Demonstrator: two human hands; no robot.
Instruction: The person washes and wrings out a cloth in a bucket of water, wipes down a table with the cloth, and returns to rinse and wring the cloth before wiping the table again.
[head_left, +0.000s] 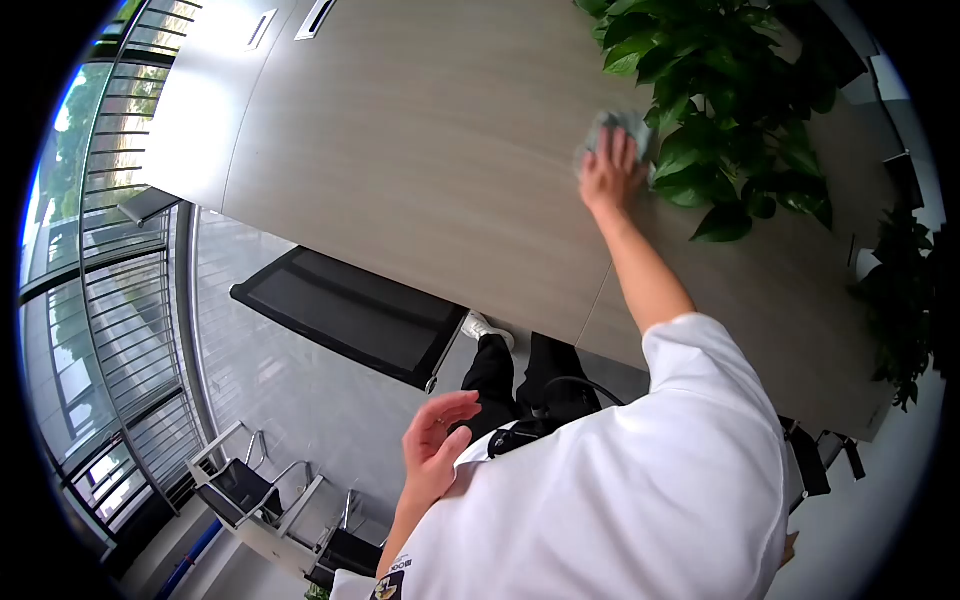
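My right hand (pixel 612 180) reaches out over the wood-grain table and presses on a grey-green cloth (pixel 637 128), slightly blurred, with the fingers spread over it. The cloth lies on the tabletop (pixel 430 130), right beside the leaves of a green potted plant (pixel 700 150). Close to my body, my left hand (pixel 437 445) hangs in the air below the table edge. Its fingers are loosely curved, apart from the thumb, and nothing is in them.
A black mesh chair (pixel 350 310) stands against the table's near edge. More chairs (pixel 250 490) are at the lower left, near windows with railings (pixel 125 270). A second plant (pixel 895 300) is at the far right. Two slotted fittings sit in the tabletop, upper left.
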